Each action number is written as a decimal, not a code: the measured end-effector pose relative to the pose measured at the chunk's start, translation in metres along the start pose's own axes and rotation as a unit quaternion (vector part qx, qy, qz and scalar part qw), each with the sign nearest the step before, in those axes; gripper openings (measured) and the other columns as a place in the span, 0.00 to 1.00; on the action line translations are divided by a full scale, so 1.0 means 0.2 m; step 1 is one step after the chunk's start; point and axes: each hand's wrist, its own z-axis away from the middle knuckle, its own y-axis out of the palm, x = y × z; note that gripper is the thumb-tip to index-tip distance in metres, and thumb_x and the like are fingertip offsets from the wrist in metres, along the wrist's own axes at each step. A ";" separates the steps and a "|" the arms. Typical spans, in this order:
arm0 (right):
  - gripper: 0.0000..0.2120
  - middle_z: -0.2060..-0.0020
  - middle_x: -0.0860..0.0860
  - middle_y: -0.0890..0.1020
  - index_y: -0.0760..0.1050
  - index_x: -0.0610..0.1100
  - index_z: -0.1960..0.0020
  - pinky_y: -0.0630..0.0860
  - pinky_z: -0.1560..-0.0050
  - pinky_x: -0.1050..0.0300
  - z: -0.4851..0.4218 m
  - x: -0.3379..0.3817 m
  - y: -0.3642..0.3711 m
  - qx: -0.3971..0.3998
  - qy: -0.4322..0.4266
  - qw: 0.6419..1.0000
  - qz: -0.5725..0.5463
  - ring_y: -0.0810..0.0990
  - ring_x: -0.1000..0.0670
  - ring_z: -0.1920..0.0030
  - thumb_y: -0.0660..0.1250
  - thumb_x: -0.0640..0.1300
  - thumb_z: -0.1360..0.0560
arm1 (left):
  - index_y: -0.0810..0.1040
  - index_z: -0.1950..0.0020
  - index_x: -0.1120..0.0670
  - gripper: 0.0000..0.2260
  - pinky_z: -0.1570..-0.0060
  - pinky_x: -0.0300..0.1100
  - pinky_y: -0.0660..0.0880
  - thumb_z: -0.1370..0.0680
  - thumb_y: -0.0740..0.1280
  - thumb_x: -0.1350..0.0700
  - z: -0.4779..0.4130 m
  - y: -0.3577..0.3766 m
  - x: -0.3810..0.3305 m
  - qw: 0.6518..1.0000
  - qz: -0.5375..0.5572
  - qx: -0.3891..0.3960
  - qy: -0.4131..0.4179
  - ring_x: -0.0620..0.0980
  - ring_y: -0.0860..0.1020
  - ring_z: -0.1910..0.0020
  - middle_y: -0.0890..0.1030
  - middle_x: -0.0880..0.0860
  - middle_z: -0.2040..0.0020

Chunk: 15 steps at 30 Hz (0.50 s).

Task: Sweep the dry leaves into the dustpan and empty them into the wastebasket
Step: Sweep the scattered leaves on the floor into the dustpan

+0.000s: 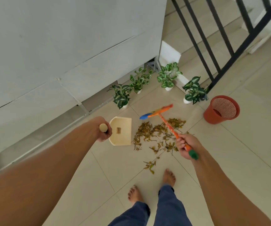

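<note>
Head view, looking down on a tiled floor (pixel 229 160).

**Positions.** The left hand (pixel 103 130) has its grip curled round the upright handle of the cream dustpan (pixel 121 131). The pan sits on the floor with its open mouth just beside the left fringe of the dry leaves (pixel 156 134). The broom (pixel 169 126) crosses the pile, its blurred head at the far edge, and the right hand (pixel 186 145) has its grip pinched round the handle. The wastebasket (pixel 213 118) stands well apart, far right.

**Hazards.**
- The pan may slide left under a stroke, letting leaves slip beneath its lip.
- A brisk pull would likely scatter such light litter.
- The stray cluster (pixel 150 165) near the foot (pixel 169 176) lies off the broom's line and may be missed.
- A tilted pan could spill on the way to the basket.

**Clearances.**
- The wall (pixel 50 46) closes in on the left, behind the pan.
- The potted plants (pixel 138 82) stand just beyond the pile, where the broom head could clip them.
- The railing (pixel 213 46) bounds the far right.
- Open tiles lie toward the viewer and to the right.
</note>
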 end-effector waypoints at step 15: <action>0.08 0.73 0.52 0.71 0.72 0.39 0.41 0.63 0.84 0.65 0.04 -0.16 0.02 0.007 0.065 0.946 0.317 0.66 0.57 0.79 0.59 0.39 0.18 | 0.48 0.17 0.61 0.25 0.20 0.42 0.56 0.13 0.50 0.59 -0.44 -0.01 1.19 0.958 -0.268 -0.105 -0.004 0.54 0.58 0.19 0.56 0.57 0.19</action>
